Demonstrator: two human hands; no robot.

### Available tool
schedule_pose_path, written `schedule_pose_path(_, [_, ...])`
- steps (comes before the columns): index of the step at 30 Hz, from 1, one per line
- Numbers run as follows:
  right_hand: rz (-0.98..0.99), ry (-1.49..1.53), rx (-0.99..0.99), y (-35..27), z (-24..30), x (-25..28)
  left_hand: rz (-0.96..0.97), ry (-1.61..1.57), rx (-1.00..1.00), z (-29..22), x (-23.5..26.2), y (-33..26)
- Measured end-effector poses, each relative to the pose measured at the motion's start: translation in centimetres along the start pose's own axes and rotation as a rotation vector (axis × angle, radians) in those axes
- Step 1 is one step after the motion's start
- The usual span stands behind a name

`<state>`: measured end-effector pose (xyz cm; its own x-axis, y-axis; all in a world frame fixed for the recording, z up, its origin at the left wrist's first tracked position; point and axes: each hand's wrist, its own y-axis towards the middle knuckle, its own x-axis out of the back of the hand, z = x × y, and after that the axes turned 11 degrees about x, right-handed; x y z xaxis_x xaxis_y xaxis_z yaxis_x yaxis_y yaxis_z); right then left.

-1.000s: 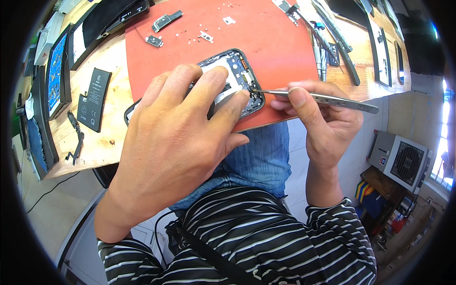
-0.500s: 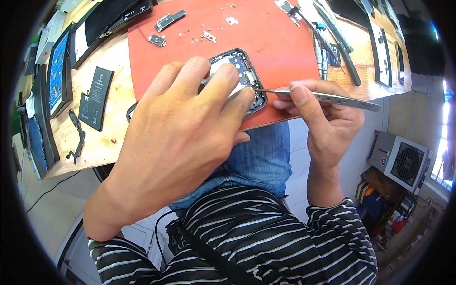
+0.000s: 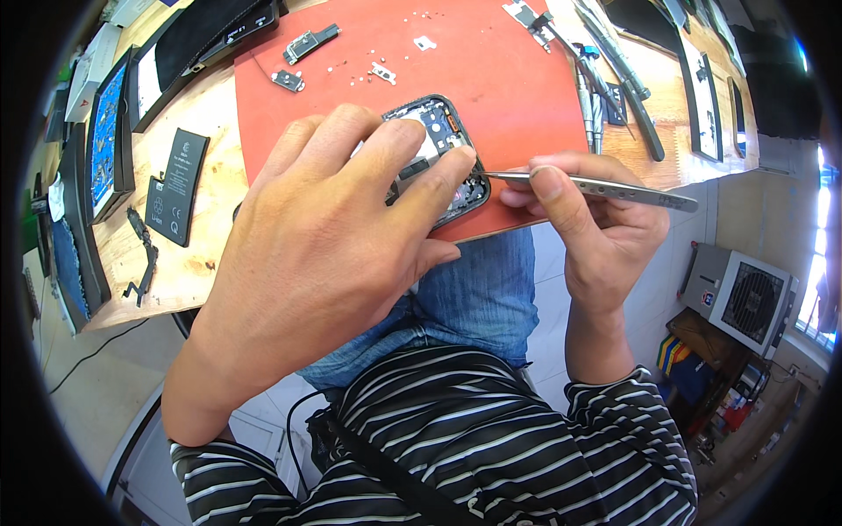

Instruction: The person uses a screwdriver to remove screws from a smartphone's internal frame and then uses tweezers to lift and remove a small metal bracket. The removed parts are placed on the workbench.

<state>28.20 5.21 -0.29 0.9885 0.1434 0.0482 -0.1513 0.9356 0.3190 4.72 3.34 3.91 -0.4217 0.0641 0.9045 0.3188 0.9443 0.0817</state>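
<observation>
Across the red mat (image 3: 491,96) at upper centre, the left hand (image 3: 324,254) pins the opened phone (image 3: 443,153); the right hand (image 3: 596,228) pinches tweezers (image 3: 596,186), tips pointing left at its edge.

Phone (image 3: 443,140) on mat (image 3: 491,79); battery (image 3: 177,186) left, probably off-mat.

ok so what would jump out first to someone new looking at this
The big left hand fills the middle, its fingers spread over an opened phone lying on a red mat. At right, the right hand pinches metal tweezers, tips at the phone's edge. A black battery lies on the wooden bench at left.
</observation>
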Motion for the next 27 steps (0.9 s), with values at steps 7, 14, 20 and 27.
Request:
schedule_pose_path(7, [0.006,0.015,-0.006,-0.2,0.0,0.0,-0.034,-0.088,-0.016,0.4,-0.4,0.7])
schedule_pose_path(14, [0.087,-0.106,0.049,-0.3,0.0,0.5,-0.083,0.015,-0.062,0.3,-0.8,1.2])
schedule_pose_path(20, [0.009,0.041,0.065,-0.7,-0.6,0.7,-0.1,0.06,-0.059,0.5,-0.7,0.7])
schedule_pose_path(27, [0.185,-0.204,0.221,-0.8,-0.5,1.3,-0.114,0.018,-0.042,0.5,-0.9,0.5])
